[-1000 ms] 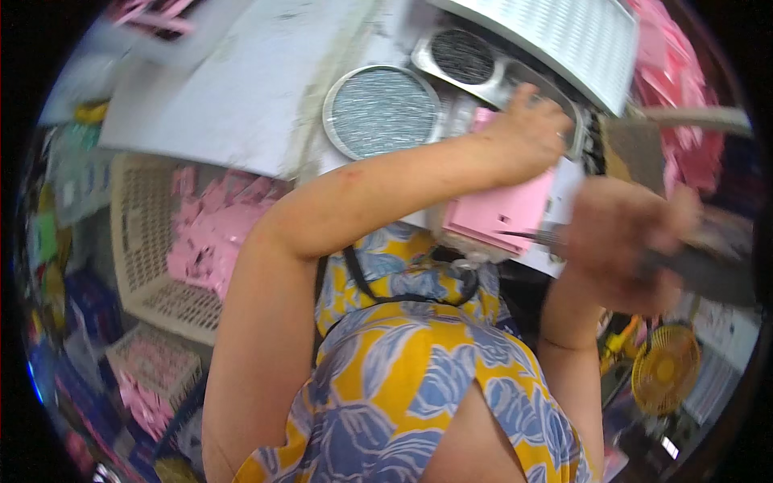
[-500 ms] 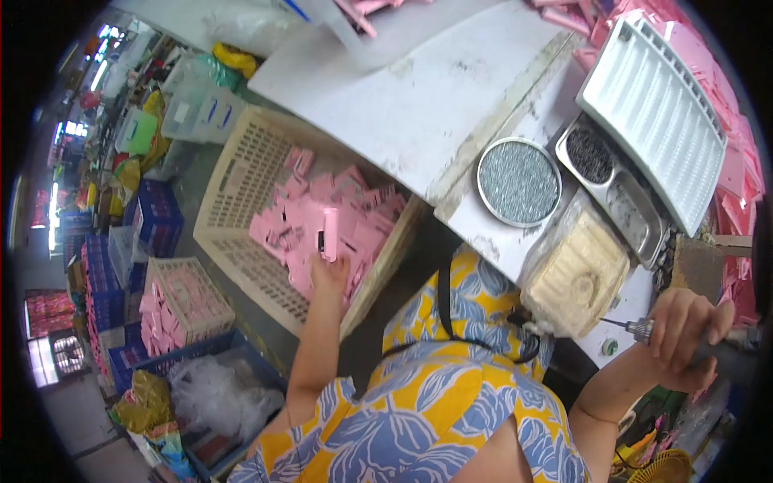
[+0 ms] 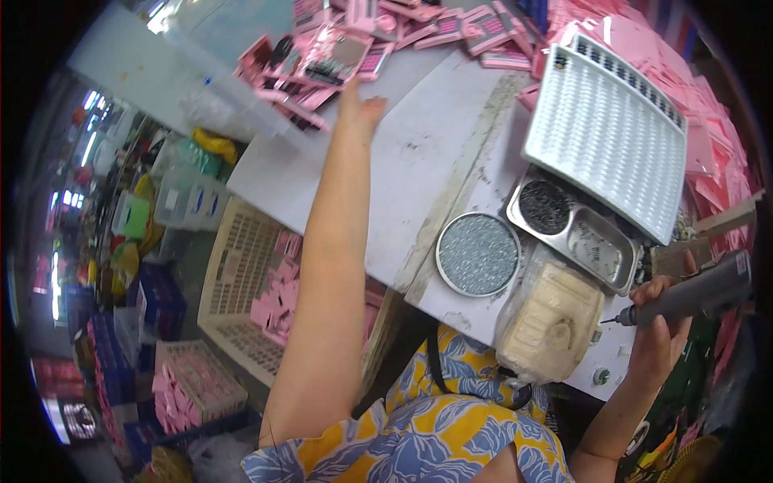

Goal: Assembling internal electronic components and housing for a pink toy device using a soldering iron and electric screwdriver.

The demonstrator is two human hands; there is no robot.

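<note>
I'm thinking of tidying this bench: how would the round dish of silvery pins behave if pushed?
The round dish is probably heavy for its size, since densely heaped silvery pins fill it. Standing flat on the white table, it would likely slide rather than roll. A jolt might spill pins, as they look loose.

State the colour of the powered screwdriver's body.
The powered screwdriver has a dark grey body; it shows best in the head view.
</note>
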